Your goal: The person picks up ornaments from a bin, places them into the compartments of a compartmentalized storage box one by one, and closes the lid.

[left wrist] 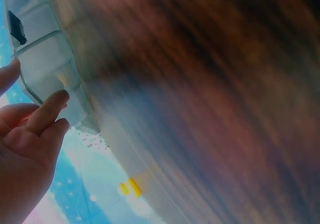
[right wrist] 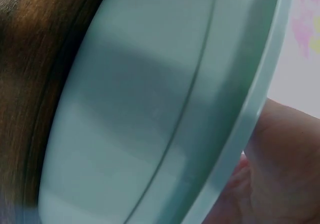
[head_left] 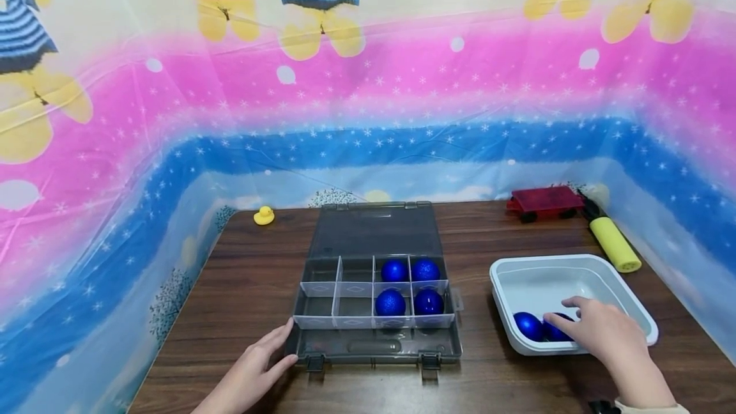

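A translucent grey compartment box (head_left: 372, 341) lies with its lid folded back; its two right columns hold several blue balls (head_left: 390, 303). My left hand (head_left: 253, 363) rests its fingertips at the box's lower left corner, fingers extended. In the left wrist view that hand (left wrist: 30, 139) spreads its fingers along the box's side (left wrist: 42, 49). My right hand (head_left: 612, 337) reaches over the near rim of a white basin (head_left: 546, 273), its thumb over one of two blue balls (head_left: 528, 326) inside. From the right wrist, the basin's wall (right wrist: 135, 109) hides the fingertips.
A small yellow duck (head_left: 264, 216) stands at the back left of the wooden table (head_left: 230, 286). At the back right are a red toy cart (head_left: 545, 201) and a yellow cylinder (head_left: 615, 245) with a black end. A printed curtain (head_left: 368, 94) encloses the table's back and sides.
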`<state>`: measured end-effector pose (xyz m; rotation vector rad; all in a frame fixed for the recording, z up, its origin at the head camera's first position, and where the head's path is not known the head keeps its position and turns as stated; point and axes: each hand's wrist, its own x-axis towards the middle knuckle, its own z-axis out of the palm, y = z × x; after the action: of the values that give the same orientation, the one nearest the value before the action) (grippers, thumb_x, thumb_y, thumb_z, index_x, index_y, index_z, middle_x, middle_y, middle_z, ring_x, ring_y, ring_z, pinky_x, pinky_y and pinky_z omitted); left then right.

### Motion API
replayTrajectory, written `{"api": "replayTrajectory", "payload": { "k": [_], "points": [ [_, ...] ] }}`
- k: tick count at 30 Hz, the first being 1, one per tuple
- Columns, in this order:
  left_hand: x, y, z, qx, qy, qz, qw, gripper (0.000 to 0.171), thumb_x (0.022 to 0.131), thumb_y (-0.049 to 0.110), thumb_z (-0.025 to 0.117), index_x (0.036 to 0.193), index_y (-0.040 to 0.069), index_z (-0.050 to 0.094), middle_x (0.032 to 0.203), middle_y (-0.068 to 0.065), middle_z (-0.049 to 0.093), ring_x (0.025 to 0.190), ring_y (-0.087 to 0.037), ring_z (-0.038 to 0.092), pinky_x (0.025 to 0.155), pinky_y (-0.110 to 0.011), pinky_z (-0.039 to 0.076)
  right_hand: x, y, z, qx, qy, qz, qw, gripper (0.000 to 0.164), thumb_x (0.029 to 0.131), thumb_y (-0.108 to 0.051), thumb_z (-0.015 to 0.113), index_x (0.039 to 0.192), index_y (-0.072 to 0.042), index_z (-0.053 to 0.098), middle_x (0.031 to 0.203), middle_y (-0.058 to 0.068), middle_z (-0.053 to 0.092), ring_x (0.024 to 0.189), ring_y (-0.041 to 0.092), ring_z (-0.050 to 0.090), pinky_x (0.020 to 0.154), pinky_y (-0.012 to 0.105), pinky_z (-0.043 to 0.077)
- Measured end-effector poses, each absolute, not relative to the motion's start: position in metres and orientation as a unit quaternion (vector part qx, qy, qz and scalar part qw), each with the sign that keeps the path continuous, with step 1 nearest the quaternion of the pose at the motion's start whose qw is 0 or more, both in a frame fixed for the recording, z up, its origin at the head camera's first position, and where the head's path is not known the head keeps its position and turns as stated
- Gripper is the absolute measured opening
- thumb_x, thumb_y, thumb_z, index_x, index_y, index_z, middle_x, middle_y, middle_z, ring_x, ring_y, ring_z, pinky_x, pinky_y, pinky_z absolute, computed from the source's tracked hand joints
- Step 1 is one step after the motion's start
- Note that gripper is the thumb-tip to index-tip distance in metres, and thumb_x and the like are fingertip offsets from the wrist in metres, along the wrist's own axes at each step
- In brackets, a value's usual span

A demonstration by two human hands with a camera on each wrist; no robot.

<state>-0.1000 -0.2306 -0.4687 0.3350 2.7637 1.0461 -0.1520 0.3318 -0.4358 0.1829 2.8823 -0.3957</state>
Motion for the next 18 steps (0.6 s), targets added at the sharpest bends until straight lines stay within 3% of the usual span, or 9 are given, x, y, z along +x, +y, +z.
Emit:
{"api": "replayTrajectory", "payload": {
  "k": [8,18],
  "points": [
    [-0.1002,-0.2306,-0.4684,0.113,0.926,0.351,0.084,0.064,0.096,0.025,0.062,0.147,-0.002,0.036,0.142,-0.028,0.041,0.127,-0.040,0.044,0.096,-0.053,0.041,-0.1500,0.3299,-0.4345,0.059,0.981,-0.132,0.128,0.092,0.075,-0.076,0.059,0.120,0.004,0.063,0.112,0.034,0.058,0.097,0.052,0.054,0.071,0.063,0.044],
    [-0.1007,-0.2308,-0.4702,0.113,0.927,0.348,0.080,0.062,0.096,0.023,0.062,0.146,-0.003,0.037,0.141,-0.028,0.042,0.127,-0.040,0.044,0.098,-0.054,0.040,-0.1491,0.3282,-0.4305,0.072,0.982,-0.147,0.090,0.090,0.077,-0.074,0.060,0.120,0.005,0.062,0.106,0.031,0.061,0.088,0.044,0.058,0.067,0.057,0.048]
  ]
}}
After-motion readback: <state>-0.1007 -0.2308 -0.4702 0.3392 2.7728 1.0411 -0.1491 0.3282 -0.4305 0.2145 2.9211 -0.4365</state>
